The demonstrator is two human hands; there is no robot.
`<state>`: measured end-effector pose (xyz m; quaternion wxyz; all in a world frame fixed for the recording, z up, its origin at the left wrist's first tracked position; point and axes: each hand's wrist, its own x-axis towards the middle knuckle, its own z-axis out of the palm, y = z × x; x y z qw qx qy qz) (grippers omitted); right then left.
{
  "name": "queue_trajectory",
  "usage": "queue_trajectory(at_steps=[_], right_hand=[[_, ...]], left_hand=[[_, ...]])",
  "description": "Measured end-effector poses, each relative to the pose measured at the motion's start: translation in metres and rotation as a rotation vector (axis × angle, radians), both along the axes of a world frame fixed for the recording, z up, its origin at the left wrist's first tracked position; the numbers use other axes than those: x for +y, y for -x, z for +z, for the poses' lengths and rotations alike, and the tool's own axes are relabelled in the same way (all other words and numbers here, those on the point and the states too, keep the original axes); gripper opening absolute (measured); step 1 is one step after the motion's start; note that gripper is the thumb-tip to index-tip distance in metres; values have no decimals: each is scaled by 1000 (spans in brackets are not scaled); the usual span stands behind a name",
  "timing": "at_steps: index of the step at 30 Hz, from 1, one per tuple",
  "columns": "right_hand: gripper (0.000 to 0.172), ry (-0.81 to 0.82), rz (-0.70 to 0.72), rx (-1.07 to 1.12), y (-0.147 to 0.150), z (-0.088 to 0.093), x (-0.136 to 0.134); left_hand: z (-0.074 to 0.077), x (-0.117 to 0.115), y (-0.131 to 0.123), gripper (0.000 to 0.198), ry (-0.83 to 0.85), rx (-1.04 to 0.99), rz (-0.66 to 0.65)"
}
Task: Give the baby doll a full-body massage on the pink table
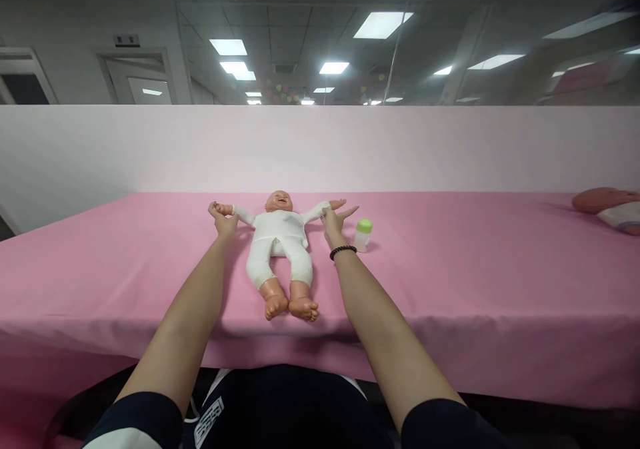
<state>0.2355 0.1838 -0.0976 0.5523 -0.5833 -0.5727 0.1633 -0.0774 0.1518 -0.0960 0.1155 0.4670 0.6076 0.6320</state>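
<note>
A baby doll (280,226) with a white cloth body lies on its back on the pink table cover. Its head points away from me, its bare feet towards me, and both arms are spread out sideways. My left hand (225,224) is closed round the doll's hand at the left. With my right hand (335,226) I grip the doll's other forearm near the wrist; one or more of my fingers stick out to the right. A small bottle with a green cap (363,236) stands upright just right of my right hand.
The pink cover (475,262) spreads over a wide table and hangs down its front edge. Another doll (597,202) lies at the far right, partly out of view. Behind the table rises a low white wall (380,146) with glass above it.
</note>
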Motion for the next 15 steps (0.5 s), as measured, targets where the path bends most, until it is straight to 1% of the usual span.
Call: queue_trajectory(at_steps=[1,2,3,6,8,10,12,13,15], right_hand=[[83,-3,38,119,3,1,1],[82,-4,74,235,6,3,2],[81,-7,107,305,8,6,2],[76,-31,201,340,14,15,-2],[78,-46,336,361,17,20,-8],[74,-56,540,286,18,24,-15],[61,-29,721,102,18,25,-22],[53,-6,784,11,18,25,-25],[46,35,837,-81,17,23,-29]], left_hand=[[2,1,-5,85,-5,-28,7],[3,1,-11,86,8,-31,13],[4,1,-16,83,36,-11,10],[5,0,-31,55,93,102,-42],[4,-1,-37,40,42,201,-126],[4,-1,-40,36,-59,415,-271],[4,-1,-40,40,-148,664,-426],[4,-1,-39,42,-169,757,-482],[4,-1,-37,44,-171,831,-533]])
